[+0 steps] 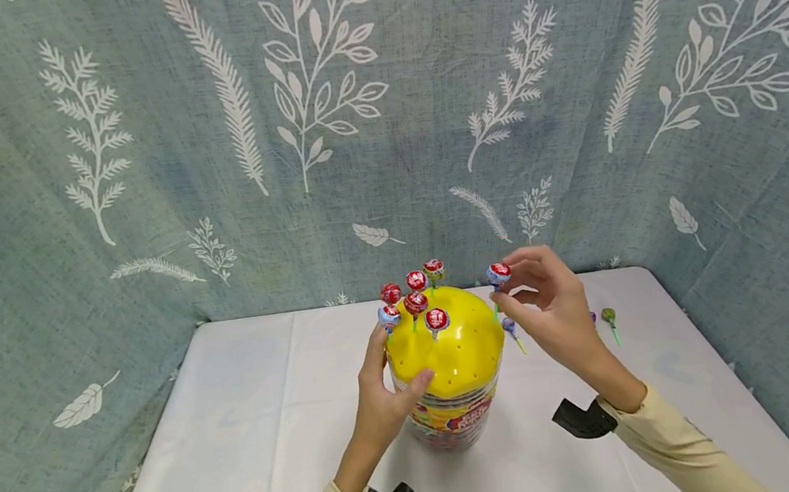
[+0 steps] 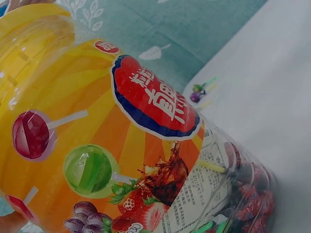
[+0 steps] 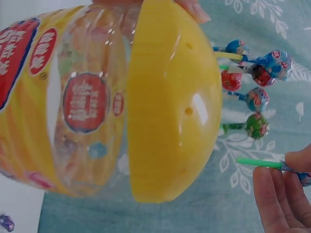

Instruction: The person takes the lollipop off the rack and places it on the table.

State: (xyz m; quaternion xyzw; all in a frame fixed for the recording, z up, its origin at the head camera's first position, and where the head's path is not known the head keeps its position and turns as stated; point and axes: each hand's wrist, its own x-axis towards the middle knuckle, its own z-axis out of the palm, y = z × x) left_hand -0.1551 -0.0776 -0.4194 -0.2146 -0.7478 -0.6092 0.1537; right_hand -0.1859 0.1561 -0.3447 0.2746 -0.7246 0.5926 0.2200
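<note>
A clear plastic jar [image 1: 456, 429] with a printed label stands on the table under a domed yellow lid [image 1: 466, 345]. Small holes dot the lid, and several wrapped lollipops [image 1: 415, 303] stick up from its far left part. My left hand [image 1: 383, 401] holds the lid's left side, thumb lying on the front of the dome. To the lid's right, my right hand [image 1: 552, 308] pinches a blue-and-red lollipop [image 1: 499, 274] between thumb and fingers. Its green stick [image 3: 260, 162] points towards the dome, apart from it in the right wrist view. More wrapped candies [image 2: 252, 199] show inside the jar.
Right of the jar, a purple lollipop [image 1: 510, 325] and a green lollipop [image 1: 609, 316] lie on the white tabletop [image 1: 242, 449]. Another purple one [image 1: 593, 317] is partly hidden by my right wrist. A patterned grey-green curtain [image 1: 377, 115] hangs behind and beside the table.
</note>
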